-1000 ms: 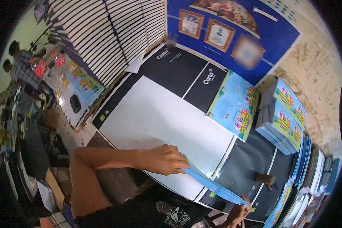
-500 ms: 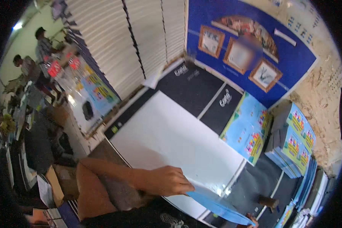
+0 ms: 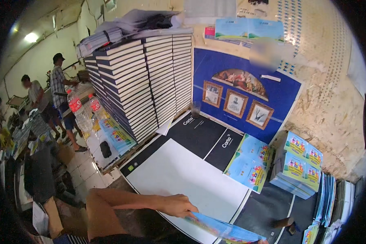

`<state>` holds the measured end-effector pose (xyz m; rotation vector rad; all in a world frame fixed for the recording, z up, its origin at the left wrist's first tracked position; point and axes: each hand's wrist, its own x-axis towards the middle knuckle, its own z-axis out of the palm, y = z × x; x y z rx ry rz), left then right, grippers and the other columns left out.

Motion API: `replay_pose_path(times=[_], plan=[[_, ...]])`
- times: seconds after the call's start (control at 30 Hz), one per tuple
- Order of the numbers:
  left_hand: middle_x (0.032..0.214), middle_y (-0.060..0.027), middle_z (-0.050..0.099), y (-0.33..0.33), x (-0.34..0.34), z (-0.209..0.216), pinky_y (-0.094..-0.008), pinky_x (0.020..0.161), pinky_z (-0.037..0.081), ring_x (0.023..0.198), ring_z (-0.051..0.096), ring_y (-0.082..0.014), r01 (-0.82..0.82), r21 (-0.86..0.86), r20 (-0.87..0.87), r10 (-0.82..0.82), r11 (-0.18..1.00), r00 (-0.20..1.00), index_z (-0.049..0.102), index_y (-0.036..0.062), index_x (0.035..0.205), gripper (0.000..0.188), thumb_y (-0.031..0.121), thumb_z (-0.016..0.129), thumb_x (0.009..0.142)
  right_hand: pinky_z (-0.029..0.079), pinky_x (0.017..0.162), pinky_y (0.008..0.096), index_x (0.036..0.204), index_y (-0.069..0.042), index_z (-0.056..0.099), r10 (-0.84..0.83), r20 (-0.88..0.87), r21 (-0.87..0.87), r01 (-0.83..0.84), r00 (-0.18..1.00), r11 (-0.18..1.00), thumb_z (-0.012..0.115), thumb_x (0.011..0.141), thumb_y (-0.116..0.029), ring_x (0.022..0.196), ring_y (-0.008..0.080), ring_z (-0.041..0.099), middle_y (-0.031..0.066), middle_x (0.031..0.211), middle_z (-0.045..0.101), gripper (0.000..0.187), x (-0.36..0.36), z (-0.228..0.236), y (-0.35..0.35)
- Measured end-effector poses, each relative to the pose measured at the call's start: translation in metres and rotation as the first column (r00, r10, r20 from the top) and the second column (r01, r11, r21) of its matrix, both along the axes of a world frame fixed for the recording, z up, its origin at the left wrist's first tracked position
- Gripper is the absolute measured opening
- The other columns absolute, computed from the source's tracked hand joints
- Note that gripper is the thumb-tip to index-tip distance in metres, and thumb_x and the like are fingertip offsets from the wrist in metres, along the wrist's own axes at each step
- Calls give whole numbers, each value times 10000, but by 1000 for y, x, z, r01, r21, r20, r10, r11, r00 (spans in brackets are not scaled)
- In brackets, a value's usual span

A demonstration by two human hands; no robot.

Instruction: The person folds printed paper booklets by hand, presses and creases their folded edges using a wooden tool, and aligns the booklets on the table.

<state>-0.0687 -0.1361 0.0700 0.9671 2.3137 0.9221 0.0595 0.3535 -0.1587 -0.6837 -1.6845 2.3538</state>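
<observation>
My left hand (image 3: 177, 205) reaches across the lower middle, its fingers pinching the left end of a thin stack of blue printed sheets (image 3: 227, 229). The stack slopes down to the right, seen almost edge-on. Only a sliver of my right hand (image 3: 263, 242) shows at the lower edge, at the stack's other end; most of it is out of frame. Beneath and beyond the stack, a large white sheet (image 3: 183, 175) lies flat on the black tabletop (image 3: 199, 132).
Blue printed sheets (image 3: 250, 162) and a tall pile of them (image 3: 296, 171) sit at the right. A brown block (image 3: 283, 222) lies nearer. Tall book stacks (image 3: 126, 89) rise at the left, beside plastic bottles (image 3: 76, 106). Two people (image 3: 61, 85) stand farther back.
The view has tilted up, bringing the book stacks and wall fully into sight. The sheets have turned to show their printed side, and my right hand has slipped mostly below the frame.
</observation>
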Motion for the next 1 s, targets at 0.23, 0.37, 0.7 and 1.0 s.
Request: replay_pose_path(times=[0.23,0.37,0.7,1.0], plan=[[1000,-168,747,-7,-24,77,-433,879,533,968,724,-316,-144,-83,-62,140,986,988,717,65,1144,300,308,592,1021,316,438,304,818,-113,577,-136,29,203,127,990,971,701,995,-306,517,99,431,-15,621,505,290,-34,122,-53],[1097,-125,749,-52,-76,218,-400,891,547,1044,705,-297,-611,352,-777,586,709,232,738,68,1110,225,245,682,982,231,463,329,630,-102,527,-70,-33,487,77,997,870,698,994,-394,502,87,369,-29,537,419,497,-35,113,-44],[1542,-180,511,-289,-181,400,-542,1130,406,1415,492,-388,-962,122,-790,563,-244,-243,614,84,1419,862,734,555,855,281,463,317,653,-75,559,64,-51,567,-23,997,823,631,1021,-458,494,93,382,-33,543,456,536,-38,144,-56],[1508,-174,547,-359,-185,422,-489,1089,436,1357,539,-346,-986,-11,-592,796,-167,-128,637,115,1403,886,536,758,633,382,495,289,697,-88,490,14,-36,343,-1,999,939,659,1025,-321,531,87,385,-23,604,456,437,-41,103,-43]])
